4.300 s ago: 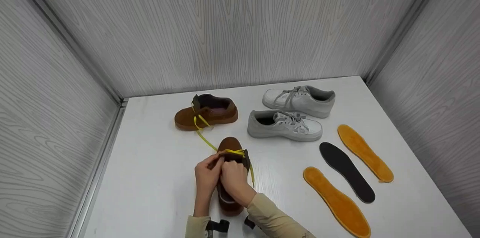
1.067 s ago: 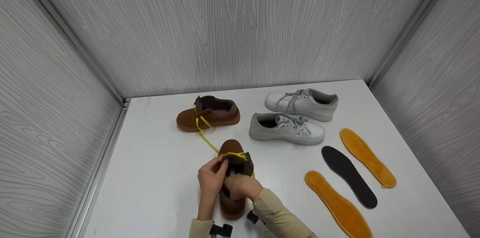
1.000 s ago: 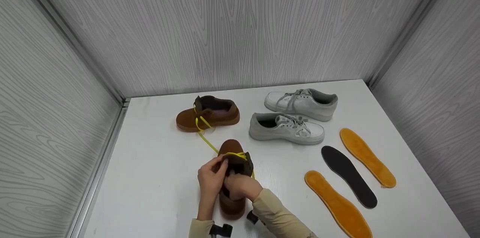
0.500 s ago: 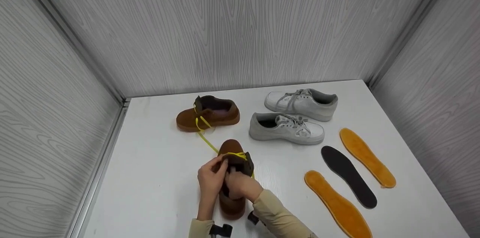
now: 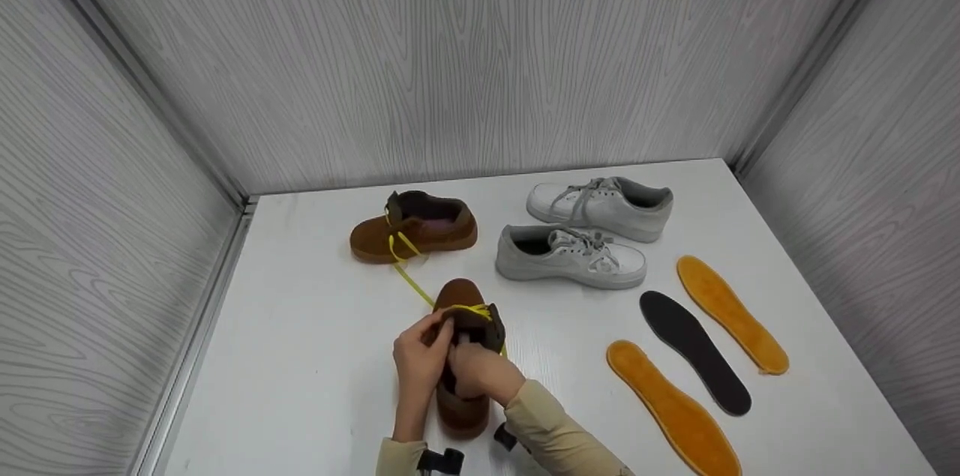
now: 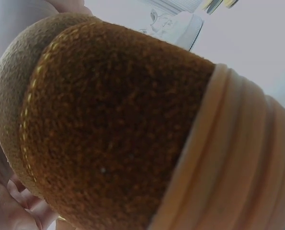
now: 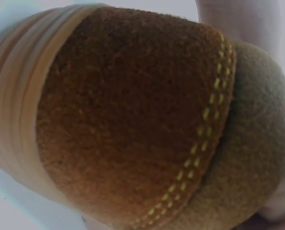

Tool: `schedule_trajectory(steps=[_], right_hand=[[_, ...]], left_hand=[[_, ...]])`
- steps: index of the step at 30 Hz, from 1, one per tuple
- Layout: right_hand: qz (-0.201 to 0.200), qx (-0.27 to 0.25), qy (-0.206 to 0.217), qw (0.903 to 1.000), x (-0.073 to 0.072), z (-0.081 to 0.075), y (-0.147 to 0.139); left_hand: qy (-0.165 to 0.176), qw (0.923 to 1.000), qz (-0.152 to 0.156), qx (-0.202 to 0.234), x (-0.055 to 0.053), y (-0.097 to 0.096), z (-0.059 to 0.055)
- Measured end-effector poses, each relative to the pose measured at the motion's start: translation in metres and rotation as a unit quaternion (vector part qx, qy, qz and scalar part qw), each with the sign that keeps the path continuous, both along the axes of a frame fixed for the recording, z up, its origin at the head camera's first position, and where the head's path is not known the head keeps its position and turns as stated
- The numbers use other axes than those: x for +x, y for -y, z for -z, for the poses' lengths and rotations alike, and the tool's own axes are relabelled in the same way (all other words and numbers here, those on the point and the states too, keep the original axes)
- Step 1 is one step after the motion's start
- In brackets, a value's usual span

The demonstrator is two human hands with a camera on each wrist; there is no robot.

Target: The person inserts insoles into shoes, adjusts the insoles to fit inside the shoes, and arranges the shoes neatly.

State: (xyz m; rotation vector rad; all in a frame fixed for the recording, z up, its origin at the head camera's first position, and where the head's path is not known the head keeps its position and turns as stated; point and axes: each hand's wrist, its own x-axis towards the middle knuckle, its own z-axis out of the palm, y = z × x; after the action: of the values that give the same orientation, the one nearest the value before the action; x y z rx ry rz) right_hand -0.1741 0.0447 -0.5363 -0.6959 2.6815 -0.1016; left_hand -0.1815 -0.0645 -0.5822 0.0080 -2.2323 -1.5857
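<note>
In the head view a brown suede shoe [image 5: 459,293] with a yellow shoelace [image 5: 471,308] lies toe away from me. My left hand [image 5: 420,362] pinches the left edge of its opening with thumb and fingers. My right hand [image 5: 486,372] reaches into the opening, and its fingertips are largely hidden inside. Both wrist views are filled by the shoe's heel, brown suede [image 6: 113,120] with yellow stitching [image 7: 202,129] and a padded collar. Behind it stands the matching brown shoe [image 5: 412,236], its yellow lace trailing toward the near shoe.
Two white sneakers stand at the back right, a nearer sneaker [image 5: 570,258] and a farther sneaker [image 5: 604,208]. Right of my hands lie two orange insoles, one near [image 5: 675,408] and one far [image 5: 731,315], with a black insole [image 5: 696,352] between them. Wood-patterned walls enclose the white table [image 5: 315,356].
Since the earliest frame my right hand has turned and drawn slightly back toward the heel, exposing more of the shoe's opening. Over the last second both hands have barely moved.
</note>
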Motion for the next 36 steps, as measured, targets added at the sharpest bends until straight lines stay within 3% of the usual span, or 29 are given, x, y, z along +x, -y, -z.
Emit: schedule_trajectory(steps=[4, 8, 12, 16, 18, 20, 25, 28, 32, 36], right_hand=[[0.008, -0.076, 0.008, 0.997, -0.002, -0.003, -0.007], [0.023, -0.167, 0.001, 0.9857, -0.005, -0.014, -0.021], [0.065, -0.245, -0.068, 0.965, -0.008, -0.029, -0.038], [0.148, -0.296, -0.178, 0.9268, -0.013, -0.035, -0.051], [0.184, -0.303, -0.217, 0.9097, -0.016, -0.03, -0.055], [0.207, -0.308, -0.221, 0.9023, -0.018, -0.021, -0.057], [0.199, -0.353, -0.146, 0.9027, -0.016, 0.012, -0.053], [0.202, -0.401, -0.126, 0.8845, -0.012, 0.029, -0.046], [0.217, -0.441, -0.156, 0.8569, -0.006, 0.041, -0.037], [0.208, -0.446, -0.2, 0.8473, -0.002, 0.047, -0.032]], left_hand=[[0.01, 0.9999, -0.001, 0.007, 0.0, 0.001, 0.001], [0.021, 0.9998, -0.001, 0.008, 0.001, 0.001, 0.001], [0.019, 0.9997, 0.007, 0.013, 0.0, 0.0, 0.0], [0.007, 1.0, 0.003, 0.005, 0.0, 0.0, -0.001], [-0.004, 0.9999, -0.006, -0.011, 0.001, 0.0, -0.001], [-0.016, 0.9992, -0.016, -0.033, 0.002, -0.001, 0.0], [-0.041, 0.9957, -0.044, -0.071, 0.003, -0.004, 0.007], [-0.051, 0.9952, -0.048, -0.068, 0.003, -0.006, 0.009], [-0.063, 0.9942, -0.049, -0.072, 0.003, -0.009, 0.01], [-0.055, 0.9933, -0.058, -0.084, 0.004, -0.01, 0.011]])
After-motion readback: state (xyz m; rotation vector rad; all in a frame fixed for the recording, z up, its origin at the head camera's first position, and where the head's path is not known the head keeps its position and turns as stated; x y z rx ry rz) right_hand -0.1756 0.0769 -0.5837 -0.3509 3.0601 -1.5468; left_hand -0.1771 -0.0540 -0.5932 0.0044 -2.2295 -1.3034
